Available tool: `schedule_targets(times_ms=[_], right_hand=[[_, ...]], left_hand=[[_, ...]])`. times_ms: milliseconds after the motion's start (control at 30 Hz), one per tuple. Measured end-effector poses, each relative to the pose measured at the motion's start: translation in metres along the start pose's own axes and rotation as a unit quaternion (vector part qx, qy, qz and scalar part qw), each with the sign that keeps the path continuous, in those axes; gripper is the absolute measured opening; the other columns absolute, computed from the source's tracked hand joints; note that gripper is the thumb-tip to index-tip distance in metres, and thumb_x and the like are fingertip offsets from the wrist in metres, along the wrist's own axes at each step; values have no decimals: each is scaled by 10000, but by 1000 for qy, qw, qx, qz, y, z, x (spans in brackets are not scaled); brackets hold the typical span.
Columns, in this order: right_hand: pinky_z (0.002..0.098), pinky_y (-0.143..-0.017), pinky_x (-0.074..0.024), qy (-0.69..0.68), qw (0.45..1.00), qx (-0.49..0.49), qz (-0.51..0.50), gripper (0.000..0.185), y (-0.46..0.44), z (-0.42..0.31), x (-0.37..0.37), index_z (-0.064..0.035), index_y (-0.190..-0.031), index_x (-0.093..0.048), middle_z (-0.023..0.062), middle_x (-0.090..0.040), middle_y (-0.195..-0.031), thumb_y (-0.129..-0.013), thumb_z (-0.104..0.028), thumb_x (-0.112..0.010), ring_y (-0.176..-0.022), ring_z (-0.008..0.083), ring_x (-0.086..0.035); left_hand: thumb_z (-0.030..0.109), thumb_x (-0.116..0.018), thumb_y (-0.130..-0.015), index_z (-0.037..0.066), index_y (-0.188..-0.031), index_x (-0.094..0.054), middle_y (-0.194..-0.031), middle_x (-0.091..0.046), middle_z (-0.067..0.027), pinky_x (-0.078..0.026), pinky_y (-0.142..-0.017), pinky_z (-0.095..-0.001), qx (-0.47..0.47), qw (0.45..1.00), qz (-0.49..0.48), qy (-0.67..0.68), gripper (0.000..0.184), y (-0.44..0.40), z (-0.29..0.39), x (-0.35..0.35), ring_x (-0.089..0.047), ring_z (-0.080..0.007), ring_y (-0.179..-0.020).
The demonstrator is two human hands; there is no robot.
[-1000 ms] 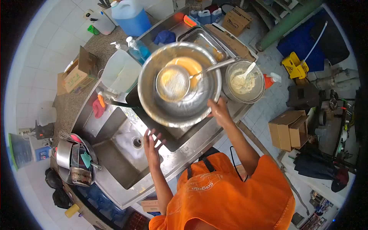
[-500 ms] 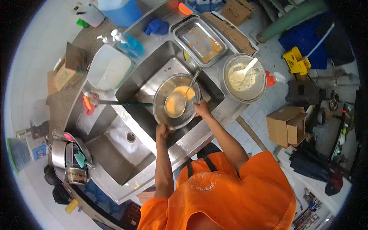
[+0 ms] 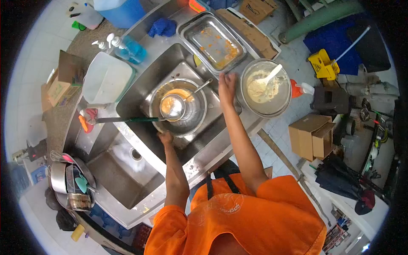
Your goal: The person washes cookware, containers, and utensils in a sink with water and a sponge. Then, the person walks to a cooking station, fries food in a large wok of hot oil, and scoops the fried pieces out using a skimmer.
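A round metal bowl [image 3: 199,114] sits in the right-hand sink basin, with orange residue inside. In it lies a ladle [image 3: 173,107], its thin handle resting over the far right rim. My left hand [image 3: 166,138] is at the bowl's near rim; its fingers are partly hidden, so their grip is unclear. My right hand [image 3: 227,88] is open and holds nothing, with its fingers stretched toward the near corner of a steel tray [image 3: 211,54] that bears orange food bits. A second bowl [image 3: 255,108], with pale batter and a white spoon [image 3: 268,77], stands to its right.
A green-handled tool [image 3: 138,120] spans the sink divider and reaches the bowl. A white plastic tub [image 3: 104,80], blue soap bottles [image 3: 129,49] and a blue cloth [image 3: 162,28] line the far side. Stacked pots [image 3: 59,177] stand at left; a cardboard box [image 3: 312,135] is on the floor.
The bowl has come down into the basin, leftward in view. My right hand has left its rim and moved up toward the tray. My left hand has stayed near the rim.
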State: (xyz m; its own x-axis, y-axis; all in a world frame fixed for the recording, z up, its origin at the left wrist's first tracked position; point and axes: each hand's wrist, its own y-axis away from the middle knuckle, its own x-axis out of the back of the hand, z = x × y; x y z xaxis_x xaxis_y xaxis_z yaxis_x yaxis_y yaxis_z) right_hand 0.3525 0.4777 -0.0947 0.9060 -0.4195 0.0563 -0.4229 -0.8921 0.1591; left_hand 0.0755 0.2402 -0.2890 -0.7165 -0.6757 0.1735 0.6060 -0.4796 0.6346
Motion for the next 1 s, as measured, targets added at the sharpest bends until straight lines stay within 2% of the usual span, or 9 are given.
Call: schedule_targets(times_ms=[200, 267, 333, 467, 600, 700, 767, 933, 1000], right_hand=[[370, -1122, -269, 160, 978, -77, 111, 811, -61, 7, -28, 111, -1424, -193, 276, -297, -1470, -854, -248, -645, -1376, 332, -314], [349, -1167, -161, 172, 978, -87, 81, 905, -55, 2, -22, 121, -1461, -76, 301, -174, -1524, -861, -283, -620, -1439, 330, -177], [351, -1165, -166, 145, 987, -23, 71, 885, -45, 17, -12, 121, -1459, -88, 303, -183, -1520, -867, -280, -609, -1434, 340, -189], [357, -1156, -181, 139, 990, -36, -1, 840, 15, -13, 2, 126, -1457, -84, 308, -186, -1518, -890, -245, -580, -1423, 356, -219], [448, -1037, -345, 253, 963, -11, -92, 642, 84, -50, 20, 81, -1375, -314, 338, -424, -1359, -920, -314, -536, -1274, 435, -432], [447, -975, -396, 307, 932, 26, -192, 472, 95, 4, 41, 12, -1277, -393, 318, -517, -1256, -880, -171, -571, -1182, 441, -505], [505, -820, -455, 400, 906, 52, -131, 356, 109, 39, 31, -67, -1156, -424, 280, -618, -1029, -858, -165, -593, -976, 473, -592], [524, -860, -454, 427, 881, -88, -183, 563, 115, 98, -10, -54, -1303, -357, 279, -632, -988, -821, -184, -616, -957, 465, -602], [514, -921, -433, 379, 905, -104, -166, 676, 108, 152, -11, -28, -1366, -320, 289, -603, -1092, -791, -179, -642, -1047, 463, -572]], left_hand=[[110, -654, -841, 63, -1373, -314, -1246, -513, -157, -539, -714, -380, -81, 993, -82, 10, 633, 4, -5, 7, -557, -278, -1038], [135, -675, -841, 85, -1409, -293, -1273, -507, -144, -546, -707, -394, 23, 998, -51, 8, 687, 23, 24, 1, -558, -286, -1062], [134, -684, -832, 94, -1364, -347, -1224, -533, -124, -549, -660, -404, 128, 992, 0, 14, 631, 29, 37, -5, -580, -279, -1018], [106, -697, -807, 25, -1145, -452, -938, -594, -94, -515, -568, -367, 112, 990, -15, 80, 425, 25, 23, -1, -593, -206, -736], [111, -695, -789, 3, -1124, -488, -932, -612, -98, -499, -569, -331, 87, 995, 41, 37, 408, 11, -2, -5, -587, -163, -708], [162, -695, -785, -33, -1130, -537, -1001, -624, -148, -508, -679, -352, 35, 994, 99, 23, 427, 17, -1, -4, -612, -216, -794], [192, -692, -781, -43, -1156, -536, -1034, -621, -178, -487, -783, -368, 12, 986, 160, -36, 469, -3, -22, 6, -609, -261, -880], [178, -651, -811, -7, -1168, -549, -1051, -619, -174, -456, -877, -352, -77, 975, 163, -134, 415, 22, 6, 14, -605, -296, -976], [130, -609, -850, 23, -1127, -562, -1037, -620, -149, -471, -837, -326, -68, 988, 92, 99, 300, 35, 27, 19, -617, -253, -946]])
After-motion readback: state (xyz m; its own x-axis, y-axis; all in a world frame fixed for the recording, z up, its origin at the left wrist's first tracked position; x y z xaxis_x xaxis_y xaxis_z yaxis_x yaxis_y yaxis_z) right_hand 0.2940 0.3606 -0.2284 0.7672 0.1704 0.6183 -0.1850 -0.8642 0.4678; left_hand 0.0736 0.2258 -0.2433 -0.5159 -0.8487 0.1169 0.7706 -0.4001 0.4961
